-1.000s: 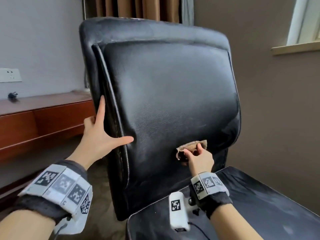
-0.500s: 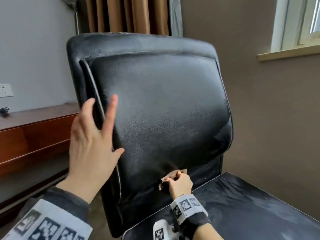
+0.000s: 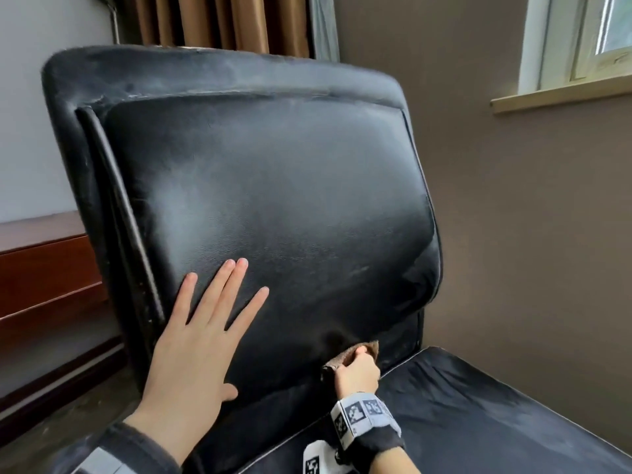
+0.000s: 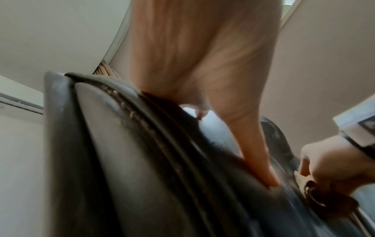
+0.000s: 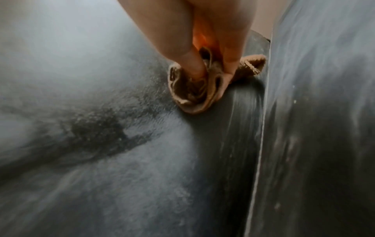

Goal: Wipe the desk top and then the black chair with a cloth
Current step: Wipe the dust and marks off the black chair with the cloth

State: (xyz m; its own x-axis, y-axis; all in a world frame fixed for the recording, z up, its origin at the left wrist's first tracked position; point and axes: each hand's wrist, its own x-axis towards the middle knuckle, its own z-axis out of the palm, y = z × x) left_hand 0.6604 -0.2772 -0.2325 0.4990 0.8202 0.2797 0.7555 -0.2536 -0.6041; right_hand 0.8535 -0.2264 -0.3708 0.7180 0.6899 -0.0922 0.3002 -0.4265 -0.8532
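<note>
Brown cloth [image 3: 362, 354], bunched in our right hand [image 3: 357, 372], is rubbing the lower backrest of the black chair [image 3: 273, 186]; our left hand [image 3: 195, 340] is bracing it, fingers spread flat. We are judging the seat comes next.

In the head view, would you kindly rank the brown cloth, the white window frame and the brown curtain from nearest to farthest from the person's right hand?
1. The brown cloth, gripped in the right hand at the base of the black chair backrest.
2. The white window frame, upper right, past the wall.
3. The brown curtain, top centre-left, behind the backrest; close to the window frame in rank, so this order is tentative.
</note>
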